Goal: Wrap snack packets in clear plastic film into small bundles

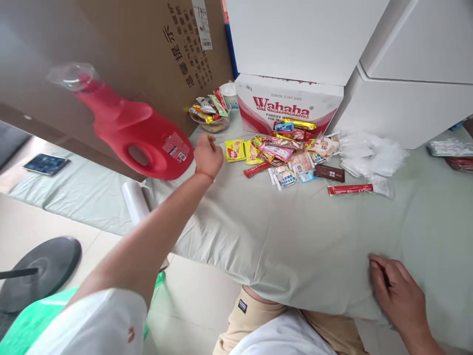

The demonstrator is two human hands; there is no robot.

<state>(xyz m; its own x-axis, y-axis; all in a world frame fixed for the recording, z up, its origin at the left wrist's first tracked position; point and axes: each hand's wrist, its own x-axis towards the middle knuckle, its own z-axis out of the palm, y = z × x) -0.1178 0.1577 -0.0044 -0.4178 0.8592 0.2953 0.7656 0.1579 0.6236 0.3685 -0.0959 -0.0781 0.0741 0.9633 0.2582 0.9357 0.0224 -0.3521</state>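
White label (201, 24) on the brown cardboard box (148, 54) was unreadably tiny tbh, colourful wrapped snacks (278, 152) hid lettering on the red-and-white Wahaha carton (290, 101), and the big white box (306, 39) got chopped up top.

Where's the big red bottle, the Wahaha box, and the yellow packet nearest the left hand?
Red bottle (127, 122): head view, on its body above the handle hole.
Wahaha box (286, 108): head view, on its printed front.
Yellow packet (235, 151): head view, middle of its wrapper.
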